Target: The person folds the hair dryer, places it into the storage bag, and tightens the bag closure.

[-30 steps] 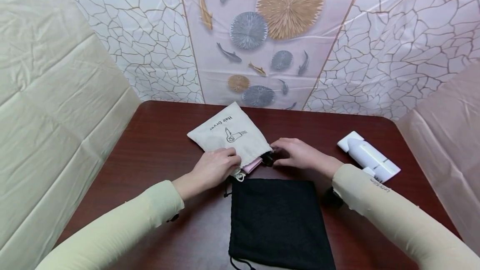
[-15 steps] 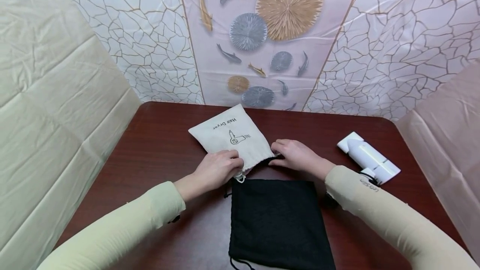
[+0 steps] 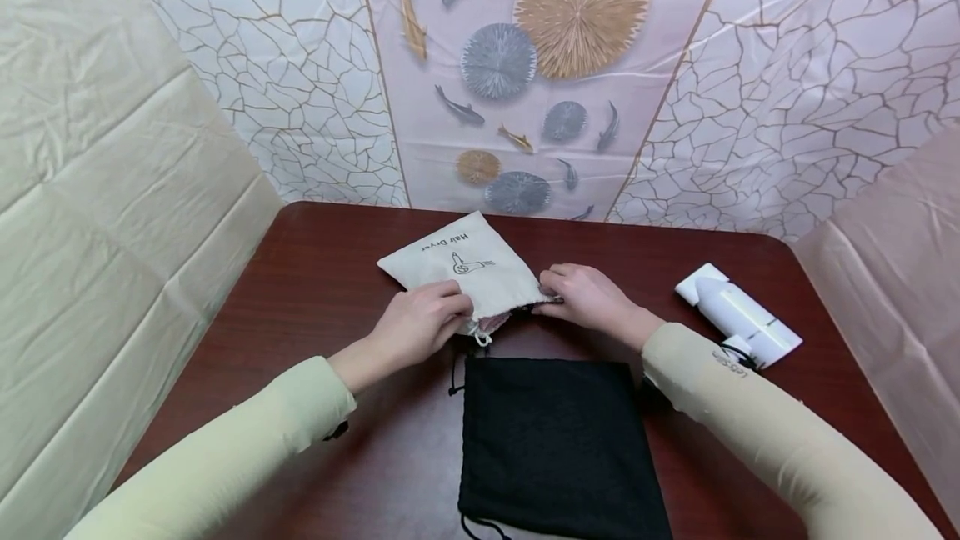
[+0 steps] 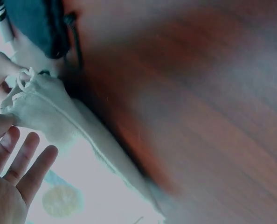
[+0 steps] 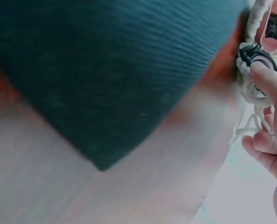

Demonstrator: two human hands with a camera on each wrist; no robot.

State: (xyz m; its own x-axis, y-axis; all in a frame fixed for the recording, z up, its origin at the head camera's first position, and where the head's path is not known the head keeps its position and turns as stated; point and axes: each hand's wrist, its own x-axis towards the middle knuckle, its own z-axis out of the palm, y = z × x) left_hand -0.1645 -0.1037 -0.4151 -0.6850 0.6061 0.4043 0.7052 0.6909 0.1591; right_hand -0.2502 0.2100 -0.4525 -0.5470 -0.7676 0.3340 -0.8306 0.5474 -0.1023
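A cream drawstring bag (image 3: pixel 498 277) printed "Hair Dryer" lies on the table, its mouth toward me. At the mouth's left corner, beside the white cord loop (image 3: pixel 482 338), my left hand (image 3: pixel 423 319) pinches the cloth. My right hand (image 3: pixel 588 298) pinches the mouth's right edge. Something pink (image 3: pixel 492 322) shows inside the opening. In the right wrist view, the right thumb presses on a black coil (image 5: pixel 262 58) at the mouth, near a pink part with a black centre (image 5: pixel 273 25). The rest of the contents is hidden inside.
A black drawstring bag (image 3: pixel 555 448) lies flat in front of the cream one. To the right is a white device (image 3: pixel 738 315) with a dark cord (image 3: pixel 738 352). Behind the table (image 3: pixel 322 273) hangs a patterned cloth (image 3: pixel 495 107).
The black part that stuck out of the bag's mouth now sits mostly inside. My right hand has shifted from it to the bag's edge. My left hand has moved slightly left and away.
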